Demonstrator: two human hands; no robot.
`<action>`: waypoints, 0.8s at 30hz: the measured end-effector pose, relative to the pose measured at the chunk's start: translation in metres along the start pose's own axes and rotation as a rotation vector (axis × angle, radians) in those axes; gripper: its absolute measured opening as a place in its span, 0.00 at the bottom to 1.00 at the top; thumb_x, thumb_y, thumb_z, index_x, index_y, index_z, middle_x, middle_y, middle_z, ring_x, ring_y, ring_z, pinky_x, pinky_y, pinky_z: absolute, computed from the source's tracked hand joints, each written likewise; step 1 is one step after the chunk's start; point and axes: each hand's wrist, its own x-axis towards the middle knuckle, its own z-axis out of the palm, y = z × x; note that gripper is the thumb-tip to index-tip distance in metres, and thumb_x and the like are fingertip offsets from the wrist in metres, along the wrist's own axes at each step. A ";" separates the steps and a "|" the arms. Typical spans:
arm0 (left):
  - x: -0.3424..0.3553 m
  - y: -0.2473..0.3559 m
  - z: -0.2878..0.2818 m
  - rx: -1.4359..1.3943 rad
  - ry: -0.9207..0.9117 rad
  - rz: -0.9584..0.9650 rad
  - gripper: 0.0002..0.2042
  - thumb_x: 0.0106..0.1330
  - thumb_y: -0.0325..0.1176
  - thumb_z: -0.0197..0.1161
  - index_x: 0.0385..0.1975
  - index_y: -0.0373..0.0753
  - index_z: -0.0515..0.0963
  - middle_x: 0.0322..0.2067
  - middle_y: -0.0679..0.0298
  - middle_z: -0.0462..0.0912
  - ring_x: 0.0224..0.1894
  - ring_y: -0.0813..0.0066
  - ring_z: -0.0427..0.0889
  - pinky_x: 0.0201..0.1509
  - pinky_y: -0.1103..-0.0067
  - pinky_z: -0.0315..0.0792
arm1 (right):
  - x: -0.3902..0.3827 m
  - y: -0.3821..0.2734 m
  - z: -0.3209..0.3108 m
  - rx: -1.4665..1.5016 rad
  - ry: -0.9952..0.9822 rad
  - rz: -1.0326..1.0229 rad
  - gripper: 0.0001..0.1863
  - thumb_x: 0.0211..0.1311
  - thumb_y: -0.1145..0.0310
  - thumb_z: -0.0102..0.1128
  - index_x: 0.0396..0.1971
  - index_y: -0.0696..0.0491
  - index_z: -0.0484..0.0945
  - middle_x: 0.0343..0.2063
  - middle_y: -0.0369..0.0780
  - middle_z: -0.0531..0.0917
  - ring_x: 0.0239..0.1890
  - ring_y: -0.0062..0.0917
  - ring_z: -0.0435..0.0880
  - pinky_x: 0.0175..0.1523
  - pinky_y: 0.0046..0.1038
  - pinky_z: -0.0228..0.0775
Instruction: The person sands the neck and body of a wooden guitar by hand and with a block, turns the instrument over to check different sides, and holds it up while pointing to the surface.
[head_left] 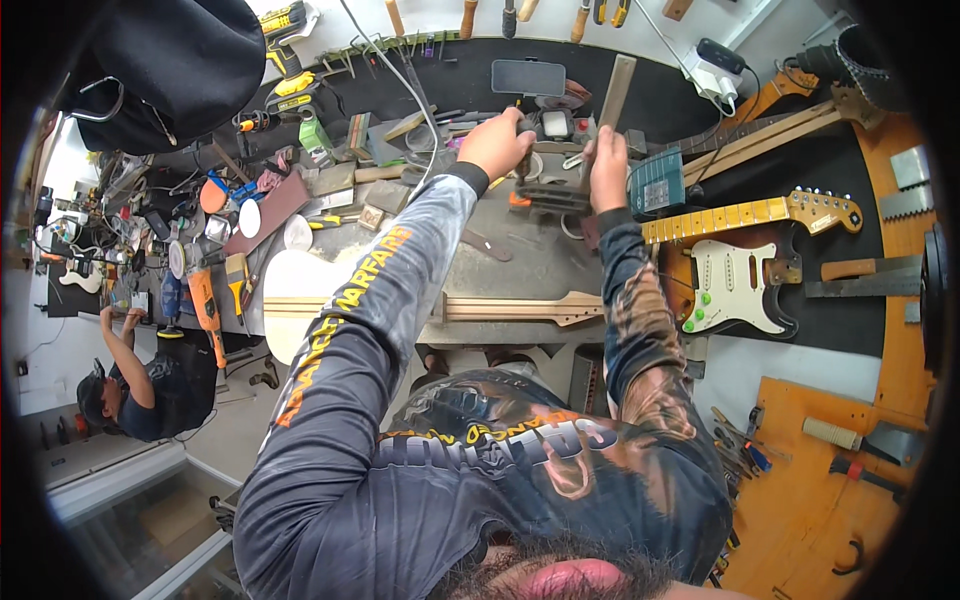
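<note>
At the far side of the bench, my right hand [608,168] is closed on a long, flat, straight strip [618,90], pale grey-brown, which stands upright with its lower end by a dark metal vise [550,197]. Left of it, my left hand [497,148] is curled with its fingers at a dark upright piece over the vise; what they grip is mostly hidden. Nearer to me lies an unfinished pale wooden guitar body [287,275], partly behind my left sleeve. A bare wooden guitar neck [510,308] with striped wood runs rightward from it to its headstock.
A sunburst electric guitar [735,280] with a white pickguard lies on the right. Beside it stands a teal box [657,183]. Tools and sanding discs crowd the bench's left side, with an orange power tool [205,305]. Another person [150,385] works at far left.
</note>
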 end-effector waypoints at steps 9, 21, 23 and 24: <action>-0.161 -0.059 -0.004 -0.242 -0.271 -0.008 0.17 0.73 0.38 0.66 0.57 0.37 0.78 0.36 0.55 0.82 0.39 0.62 0.82 0.48 0.68 0.77 | 0.078 0.028 -0.015 0.197 0.086 0.211 0.22 0.82 0.48 0.51 0.36 0.53 0.77 0.24 0.33 0.75 0.25 0.17 0.75 0.28 0.22 0.67; -0.429 -0.135 -0.026 -0.321 -0.099 -0.773 0.10 0.72 0.31 0.63 0.47 0.33 0.83 0.39 0.55 0.88 0.39 0.65 0.87 0.48 0.71 0.80 | 0.019 0.056 0.015 0.421 0.105 0.250 0.19 0.83 0.51 0.49 0.37 0.50 0.75 0.25 0.33 0.75 0.25 0.20 0.74 0.31 0.27 0.68; -0.432 -0.134 -0.023 -0.208 -0.115 -0.674 0.10 0.72 0.32 0.64 0.46 0.35 0.84 0.40 0.53 0.88 0.42 0.59 0.87 0.50 0.69 0.79 | 0.014 0.076 0.014 0.418 0.110 0.239 0.19 0.83 0.51 0.48 0.36 0.50 0.75 0.25 0.33 0.75 0.26 0.20 0.74 0.32 0.27 0.68; -0.433 -0.135 -0.021 -0.095 -0.131 -0.571 0.09 0.71 0.32 0.64 0.45 0.36 0.85 0.42 0.51 0.88 0.45 0.53 0.87 0.52 0.66 0.79 | 0.014 0.085 0.012 0.416 0.117 0.228 0.20 0.83 0.50 0.48 0.36 0.50 0.74 0.26 0.34 0.75 0.26 0.21 0.74 0.34 0.28 0.69</action>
